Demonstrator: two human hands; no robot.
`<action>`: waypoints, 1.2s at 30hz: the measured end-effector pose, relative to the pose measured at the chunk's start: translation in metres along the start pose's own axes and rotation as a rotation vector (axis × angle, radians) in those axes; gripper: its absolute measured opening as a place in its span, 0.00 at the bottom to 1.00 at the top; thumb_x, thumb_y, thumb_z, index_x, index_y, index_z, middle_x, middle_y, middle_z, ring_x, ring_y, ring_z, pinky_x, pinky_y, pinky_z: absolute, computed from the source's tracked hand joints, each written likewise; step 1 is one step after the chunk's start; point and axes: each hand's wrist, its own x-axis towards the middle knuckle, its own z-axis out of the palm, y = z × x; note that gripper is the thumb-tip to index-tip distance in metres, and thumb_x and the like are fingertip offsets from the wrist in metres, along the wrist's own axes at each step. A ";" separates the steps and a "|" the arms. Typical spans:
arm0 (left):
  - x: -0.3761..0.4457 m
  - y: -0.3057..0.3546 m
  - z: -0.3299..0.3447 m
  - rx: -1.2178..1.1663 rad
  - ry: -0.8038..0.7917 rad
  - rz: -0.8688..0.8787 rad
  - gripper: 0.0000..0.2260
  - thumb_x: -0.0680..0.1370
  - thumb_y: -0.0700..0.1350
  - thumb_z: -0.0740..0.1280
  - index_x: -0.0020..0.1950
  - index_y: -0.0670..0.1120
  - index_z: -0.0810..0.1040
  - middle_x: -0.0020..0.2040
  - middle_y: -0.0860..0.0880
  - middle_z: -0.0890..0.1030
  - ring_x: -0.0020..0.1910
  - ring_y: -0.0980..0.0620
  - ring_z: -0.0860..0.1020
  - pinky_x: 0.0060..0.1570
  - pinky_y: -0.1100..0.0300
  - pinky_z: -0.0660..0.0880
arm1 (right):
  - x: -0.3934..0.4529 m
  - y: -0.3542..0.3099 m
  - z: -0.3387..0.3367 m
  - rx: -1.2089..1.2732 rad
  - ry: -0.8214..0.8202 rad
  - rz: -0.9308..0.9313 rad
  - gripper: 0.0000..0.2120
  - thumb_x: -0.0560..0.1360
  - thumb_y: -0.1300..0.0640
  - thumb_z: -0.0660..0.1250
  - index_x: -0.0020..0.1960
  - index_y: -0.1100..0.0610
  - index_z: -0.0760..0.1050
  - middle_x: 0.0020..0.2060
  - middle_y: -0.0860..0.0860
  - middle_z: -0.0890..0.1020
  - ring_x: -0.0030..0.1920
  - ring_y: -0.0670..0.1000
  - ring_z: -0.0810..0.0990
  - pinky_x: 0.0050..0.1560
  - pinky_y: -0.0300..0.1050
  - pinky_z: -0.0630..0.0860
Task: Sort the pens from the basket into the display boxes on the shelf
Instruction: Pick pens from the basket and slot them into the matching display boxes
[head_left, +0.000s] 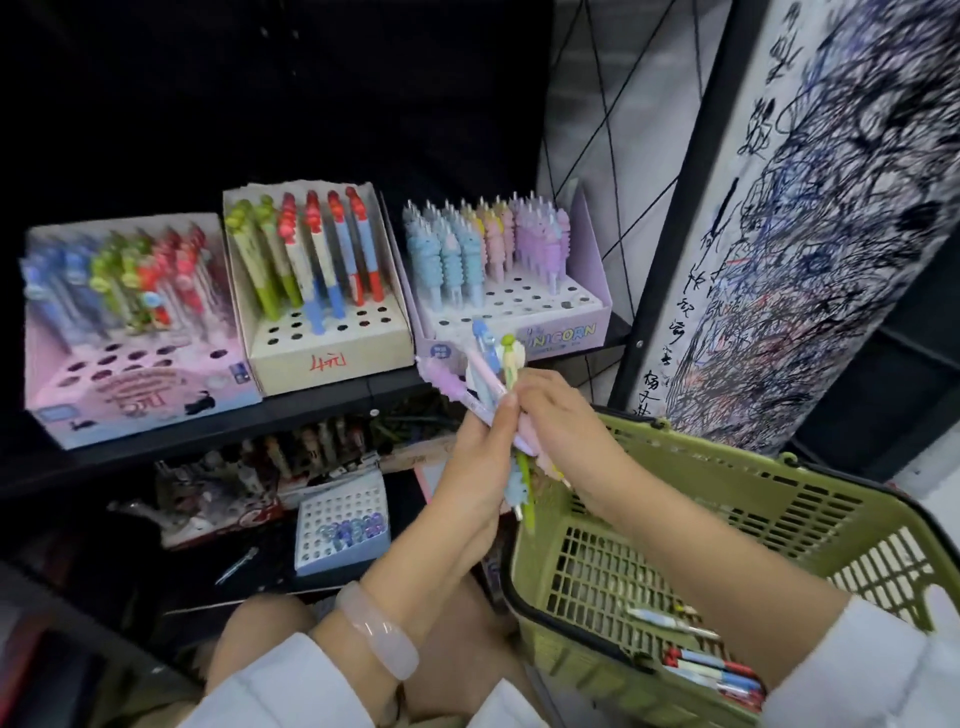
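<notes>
Several pens (493, 384) bunched upright between both hands, above the green basket (727, 525) rim. Left hand (475, 467) grip clenched round the bunch; right hand (550, 410) pinching it near the top. Three display boxes (322, 291) on the shelf (208, 431), partly filled. More pens lie in the basket.

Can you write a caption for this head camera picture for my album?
Both hands, left hand and right hand, hold a bunch of pens between the green basket and the shelf's display boxes.

Pastel pens (493, 384) bunched upright, perhaps six.
</notes>
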 end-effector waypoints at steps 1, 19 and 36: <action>-0.001 0.005 -0.004 0.005 0.012 -0.007 0.17 0.81 0.48 0.57 0.64 0.39 0.71 0.45 0.47 0.81 0.40 0.58 0.82 0.33 0.65 0.76 | 0.000 -0.004 0.002 0.059 -0.018 0.023 0.13 0.78 0.62 0.55 0.37 0.61 0.74 0.40 0.51 0.74 0.42 0.48 0.72 0.42 0.42 0.68; 0.006 0.093 -0.118 0.074 0.315 0.207 0.10 0.81 0.44 0.57 0.43 0.43 0.73 0.30 0.52 0.80 0.33 0.56 0.80 0.27 0.69 0.74 | 0.066 -0.076 0.101 0.151 0.045 -0.136 0.08 0.80 0.54 0.57 0.44 0.52 0.69 0.36 0.49 0.74 0.35 0.46 0.73 0.37 0.36 0.72; 0.022 0.110 -0.196 0.056 0.448 0.210 0.07 0.81 0.45 0.59 0.47 0.46 0.74 0.35 0.48 0.80 0.31 0.56 0.81 0.32 0.64 0.76 | 0.144 -0.129 0.132 -0.346 0.109 -0.594 0.06 0.77 0.57 0.64 0.44 0.55 0.67 0.35 0.49 0.78 0.36 0.42 0.73 0.41 0.25 0.66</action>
